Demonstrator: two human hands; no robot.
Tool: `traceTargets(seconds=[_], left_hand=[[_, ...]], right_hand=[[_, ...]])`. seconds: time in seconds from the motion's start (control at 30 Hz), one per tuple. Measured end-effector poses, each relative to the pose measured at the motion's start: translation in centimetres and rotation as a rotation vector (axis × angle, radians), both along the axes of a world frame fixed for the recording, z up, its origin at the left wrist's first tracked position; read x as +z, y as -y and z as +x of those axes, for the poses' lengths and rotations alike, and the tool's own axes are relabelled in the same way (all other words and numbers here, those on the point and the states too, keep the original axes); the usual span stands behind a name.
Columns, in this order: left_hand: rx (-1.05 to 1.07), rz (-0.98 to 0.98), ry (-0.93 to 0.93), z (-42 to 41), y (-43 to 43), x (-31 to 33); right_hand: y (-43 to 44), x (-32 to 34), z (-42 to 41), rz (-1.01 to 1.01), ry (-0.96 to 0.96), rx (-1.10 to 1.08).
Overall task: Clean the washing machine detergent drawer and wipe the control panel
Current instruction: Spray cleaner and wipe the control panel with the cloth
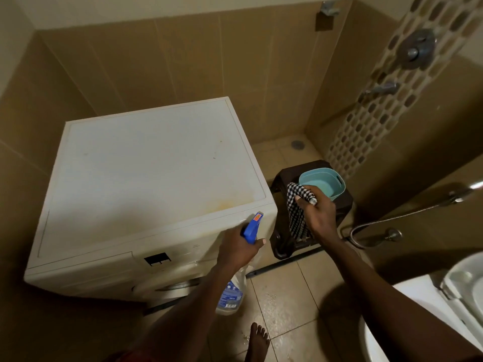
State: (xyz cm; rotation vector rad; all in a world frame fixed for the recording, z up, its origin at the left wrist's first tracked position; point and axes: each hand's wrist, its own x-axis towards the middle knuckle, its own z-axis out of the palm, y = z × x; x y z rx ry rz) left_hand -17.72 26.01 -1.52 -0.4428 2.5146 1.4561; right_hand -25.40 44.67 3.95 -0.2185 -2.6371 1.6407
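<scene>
A white front-loading washing machine (146,178) stands against the tiled wall. Its control panel (167,259) with a dark display faces me along the top front; the detergent drawer front (86,270) sits at the panel's left and looks closed. My left hand (239,248) grips a clear spray bottle (231,296) by its blue trigger head, just off the machine's front right corner. My right hand (317,215) holds a black-and-white checked cloth (296,212) that hangs down beside the machine, over a dark stool.
A dark plastic stool (339,205) stands right of the machine with a light blue tub (324,181) on it. A shower hose (392,220) and taps line the right wall. A white toilet (444,309) is at the lower right. My bare foot (257,340) is on the wet tiled floor.
</scene>
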Motion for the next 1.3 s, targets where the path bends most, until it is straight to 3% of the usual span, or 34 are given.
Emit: traceTargets(seconds=[0.27,0.57,0.7,0.8,1.0,1.13,1.3], left_hand=[[0.077,0.087,-0.017,1.9,2.1,0.1],[0.169,0.034,-0.082,5.2,7.5,0.1],[0.206,0.017,-0.068,5.8,9.3,-0.2],[0.234,0.044,-0.060,6.3,10.1,-0.4],[0.239,0.063,-0.056,6.6,10.8,-0.1],[0.261,0.074,-0.055,7.3,11.5,0.5],[0.255,0.060,-0.010,7.9,12.9,0.1]], right_hand=[[3.0,-3.4,0.9,0.138,-0.159,0.131],[6.9,-5.4,-3.0,0.499,-0.240,0.281],[8.3,-5.8,-0.7,0.496,-0.264,0.177],[9.0,-6.7,2.2,0.484,-0.353,0.264],[11.2,-6.1,0.7,0.509,-0.336,0.248],[12.6,-6.9,4.6,0.453,-0.317,0.329],[14.8,-5.8,4.2,0.450,-0.420,0.357]])
